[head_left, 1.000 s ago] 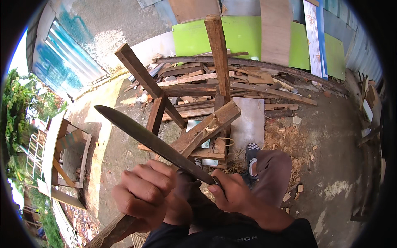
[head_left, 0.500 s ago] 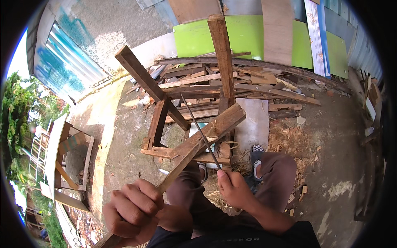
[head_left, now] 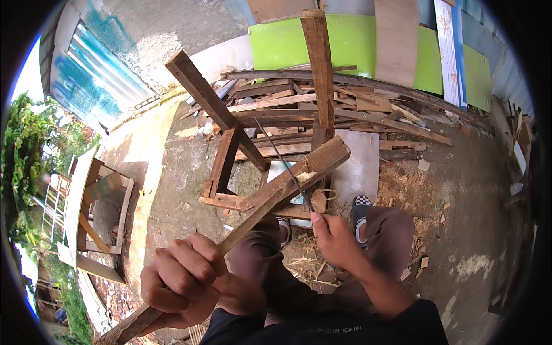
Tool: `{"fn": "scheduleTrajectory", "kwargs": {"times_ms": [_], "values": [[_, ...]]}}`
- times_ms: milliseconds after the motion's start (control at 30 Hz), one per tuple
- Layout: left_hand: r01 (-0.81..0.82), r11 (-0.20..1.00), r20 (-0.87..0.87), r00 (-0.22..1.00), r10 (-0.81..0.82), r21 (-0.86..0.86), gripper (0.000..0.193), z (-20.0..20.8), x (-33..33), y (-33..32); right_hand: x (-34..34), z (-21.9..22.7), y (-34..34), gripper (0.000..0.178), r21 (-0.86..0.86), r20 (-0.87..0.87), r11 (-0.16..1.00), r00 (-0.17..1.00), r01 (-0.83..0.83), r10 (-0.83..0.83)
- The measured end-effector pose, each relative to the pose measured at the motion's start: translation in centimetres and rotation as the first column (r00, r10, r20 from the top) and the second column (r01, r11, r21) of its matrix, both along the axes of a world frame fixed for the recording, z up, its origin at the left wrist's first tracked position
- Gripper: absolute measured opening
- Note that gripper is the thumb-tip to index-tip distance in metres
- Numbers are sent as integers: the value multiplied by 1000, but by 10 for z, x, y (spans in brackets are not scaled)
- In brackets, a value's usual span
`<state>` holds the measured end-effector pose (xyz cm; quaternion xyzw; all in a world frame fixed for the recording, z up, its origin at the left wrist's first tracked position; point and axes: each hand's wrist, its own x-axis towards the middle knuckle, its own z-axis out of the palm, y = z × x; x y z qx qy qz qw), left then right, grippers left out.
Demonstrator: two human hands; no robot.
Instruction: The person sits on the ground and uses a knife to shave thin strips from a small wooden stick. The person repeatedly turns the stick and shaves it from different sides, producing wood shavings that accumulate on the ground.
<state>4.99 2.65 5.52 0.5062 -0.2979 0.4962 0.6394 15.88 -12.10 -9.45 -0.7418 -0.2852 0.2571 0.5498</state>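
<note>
Here, as the long brown wooden bar (head_left: 273, 198) is clasped over the brown timber frame (head_left: 223, 162) by the curled fingers of the left hand (head_left: 184, 273), the long dark metal blade (head_left: 295, 179), gripped in the right hand's (head_left: 339, 244) closed fingers, is best kept shallow and directed outward.

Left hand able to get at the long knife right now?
Likely not: the left hand is closed around the wooden bar, and the right hand has the long knife in its grip.
</note>
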Motion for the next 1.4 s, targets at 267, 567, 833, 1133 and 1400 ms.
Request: {"fn": "scheduleTrajectory", "kwargs": {"times_ms": [267, 567, 833, 1133, 1400], "values": [[11, 1000, -7, 1000, -11, 1, 62, 2, 1, 12, -26, 25, 1, 43, 172, 403, 976, 914, -136, 57], [-38, 999, -11, 999, 38, 17, 62, 2, 3, 12, -6, 18, -4, 43, -63, 167, 998, 986, -15, 25], [-12, 1000, -39, 999, 12, -4, 61, 0, -5, 24, 5, -22, 9, 42, -119, 178, 985, 979, 124, -102], [-13, 999, -29, 999, 12, -32, 61, -4, -5, 32, -28, 36, 5, 47, 114, 264, 982, 957, -153, 119], [-17, 1000, -31, 999, 17, -16, 63, -8, -3, 26, 9, -10, -6, 41, -201, 142, 974, 987, 105, -77]]}}
